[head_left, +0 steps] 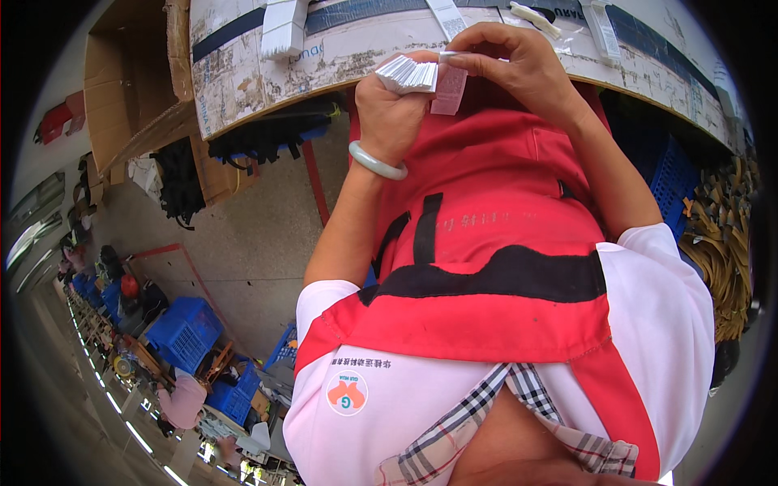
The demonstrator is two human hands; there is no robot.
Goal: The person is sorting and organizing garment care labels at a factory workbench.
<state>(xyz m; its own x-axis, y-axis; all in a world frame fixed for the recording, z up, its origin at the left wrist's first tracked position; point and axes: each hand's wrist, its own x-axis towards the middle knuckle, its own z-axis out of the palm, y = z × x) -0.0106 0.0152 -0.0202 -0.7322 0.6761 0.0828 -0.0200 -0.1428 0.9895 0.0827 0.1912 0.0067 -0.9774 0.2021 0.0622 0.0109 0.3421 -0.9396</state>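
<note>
A fanned stack of white folded labels is gripped in my left hand, which wears a pale bangle at the wrist. Close beside it, my right hand has its thumb and index finger pinched on the end of a thin white label. Below that pinch, a translucent pinkish label strip hangs in front of the red apron; what holds its upper end is hidden. Both hands are at the near edge of the worktable.
On the table lie a bundle of white labels, white strips and a small whitish item. An open cardboard box stands at the left. Blue crates are on the floor side, with brown strap-like pieces at right.
</note>
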